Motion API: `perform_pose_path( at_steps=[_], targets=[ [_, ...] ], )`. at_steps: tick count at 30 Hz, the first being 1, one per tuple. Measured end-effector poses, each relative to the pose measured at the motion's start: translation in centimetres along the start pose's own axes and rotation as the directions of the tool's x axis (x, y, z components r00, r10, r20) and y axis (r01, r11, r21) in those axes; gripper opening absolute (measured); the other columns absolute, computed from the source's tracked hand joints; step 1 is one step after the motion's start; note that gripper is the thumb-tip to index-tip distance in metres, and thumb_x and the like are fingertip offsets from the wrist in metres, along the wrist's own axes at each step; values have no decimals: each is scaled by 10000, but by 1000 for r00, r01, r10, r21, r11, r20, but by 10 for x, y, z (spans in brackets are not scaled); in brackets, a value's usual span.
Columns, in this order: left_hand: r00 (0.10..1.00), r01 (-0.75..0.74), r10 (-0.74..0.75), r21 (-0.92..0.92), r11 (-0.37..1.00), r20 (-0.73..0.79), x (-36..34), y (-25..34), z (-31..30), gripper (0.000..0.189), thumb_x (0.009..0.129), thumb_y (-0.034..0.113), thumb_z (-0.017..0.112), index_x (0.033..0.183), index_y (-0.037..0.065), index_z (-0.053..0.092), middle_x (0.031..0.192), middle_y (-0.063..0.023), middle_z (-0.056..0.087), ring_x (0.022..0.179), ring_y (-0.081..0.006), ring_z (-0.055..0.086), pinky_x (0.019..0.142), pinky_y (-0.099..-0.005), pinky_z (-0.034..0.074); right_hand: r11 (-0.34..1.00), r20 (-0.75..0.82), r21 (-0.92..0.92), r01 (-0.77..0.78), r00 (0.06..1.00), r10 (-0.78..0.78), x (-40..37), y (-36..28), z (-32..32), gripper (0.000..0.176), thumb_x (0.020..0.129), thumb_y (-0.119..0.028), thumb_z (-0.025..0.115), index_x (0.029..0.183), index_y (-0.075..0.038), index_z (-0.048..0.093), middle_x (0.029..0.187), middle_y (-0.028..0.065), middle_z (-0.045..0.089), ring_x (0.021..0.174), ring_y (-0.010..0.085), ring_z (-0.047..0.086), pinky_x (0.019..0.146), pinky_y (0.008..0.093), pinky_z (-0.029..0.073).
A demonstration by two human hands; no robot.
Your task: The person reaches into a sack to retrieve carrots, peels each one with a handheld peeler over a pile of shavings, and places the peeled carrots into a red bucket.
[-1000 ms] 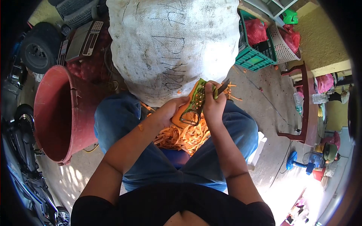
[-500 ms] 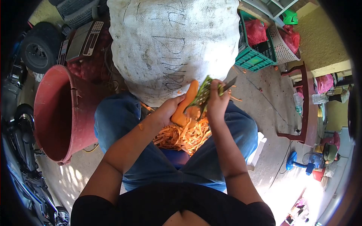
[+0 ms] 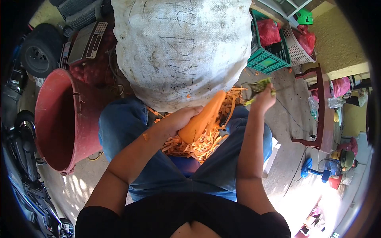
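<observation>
An orange carrot (image 3: 204, 117) is gripped at its lower end by the left hand (image 3: 183, 118), fingers wrapped tight around it, above a heap of orange peelings (image 3: 198, 144) between the 2 legs (image 3: 119, 127). A green peeler (image 3: 258, 85) is clamped in the closed fingers of the right hand (image 3: 264, 100), well apart from the carrot, beside a white sack (image 3: 182, 47).

carrot (image 3: 202, 119), centre: peeled, smooth orange flesh, slight sheen. peeler (image 3: 260, 86), right of centre: green plastic, flecked with scraps; blade too small to judge. sack (image 3: 182, 47), top: coarse woven white fabric, matt, grubby. tub (image 3: 59, 119), left: red plastic, matt, scuffed. peelings (image 3: 198, 144), below the carrot: thin ragged strips. jeans (image 3: 119, 127): blue denim. crate (image 3: 268, 59), upper right: green plastic lattice. floor (image 3: 285, 119): rough bare concrete. tyre (image 3: 39, 49), upper left: matt black rubber.
</observation>
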State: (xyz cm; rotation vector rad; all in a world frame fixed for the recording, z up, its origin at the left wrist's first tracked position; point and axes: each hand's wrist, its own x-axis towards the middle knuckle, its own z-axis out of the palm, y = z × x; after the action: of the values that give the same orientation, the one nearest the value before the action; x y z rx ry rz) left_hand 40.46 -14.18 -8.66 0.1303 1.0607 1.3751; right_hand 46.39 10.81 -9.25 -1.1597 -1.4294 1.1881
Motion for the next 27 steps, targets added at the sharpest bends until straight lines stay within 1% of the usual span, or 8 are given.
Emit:
perform_pose_path(
  at_steps=[1,4,11,16,18,24,26,27],
  targets=[
    [1000,-3,3,-3,1000,0,-1,3,-1,376,889,297,305,1033,-25,434,799,-143,556,672,-203,579,572,-310,491,959,-57,282,-36,997,54,2,-4,-1,225,841,-219,470,841,-3,535,667,67,538,523,103,494,433,255,394],
    [996,-18,-1,-209,978,-90,0,6,-2,375,893,290,281,1032,-22,435,808,-150,554,672,-211,577,568,-317,494,967,2,206,-149,988,152,-34,-40,4,241,820,-246,504,846,-8,531,698,63,532,553,92,493,447,251,408],
    [991,-25,-40,-472,881,-127,23,-9,-12,362,891,290,270,1013,3,454,838,-128,557,702,-218,575,595,-344,502,971,673,106,-215,734,90,-116,-30,17,206,812,-193,536,872,4,543,701,24,534,591,70,476,541,208,398],
    [992,-32,-39,-543,839,-118,18,-8,-6,337,889,283,293,1030,27,460,883,-113,560,748,-191,581,629,-342,503,990,623,25,137,773,-122,-135,-28,19,205,830,-167,499,839,33,542,681,35,546,596,99,491,554,229,398],
    [995,-19,-17,-356,934,-98,12,-6,-3,333,891,277,300,1032,20,459,878,-107,564,745,-179,582,634,-308,499,938,555,-65,341,793,-251,-123,-18,21,187,813,-160,517,787,21,560,636,57,551,581,111,492,549,249,399],
    [995,89,-93,-99,991,-42,-1,-4,3,339,891,287,307,1016,7,453,836,-111,559,685,-178,577,631,-313,497,949,63,-289,124,992,-110,-17,-1,15,186,820,-156,493,749,8,546,604,58,543,484,119,484,426,266,384],
    [996,65,-72,-138,988,-46,-1,-2,-1,343,890,288,308,1018,5,452,836,-113,558,689,-180,579,630,-316,497,958,72,274,-84,995,67,-17,-11,8,211,812,-189,501,783,14,553,670,80,558,520,124,514,444,252,419],
    [997,45,-55,-177,983,-52,0,-2,-2,346,889,290,309,1021,3,452,835,-116,558,694,-181,580,629,-319,497,972,91,224,-76,994,57,-30,-22,10,209,814,-187,498,771,13,543,638,60,537,499,113,503,423,244,415]
  ],
)
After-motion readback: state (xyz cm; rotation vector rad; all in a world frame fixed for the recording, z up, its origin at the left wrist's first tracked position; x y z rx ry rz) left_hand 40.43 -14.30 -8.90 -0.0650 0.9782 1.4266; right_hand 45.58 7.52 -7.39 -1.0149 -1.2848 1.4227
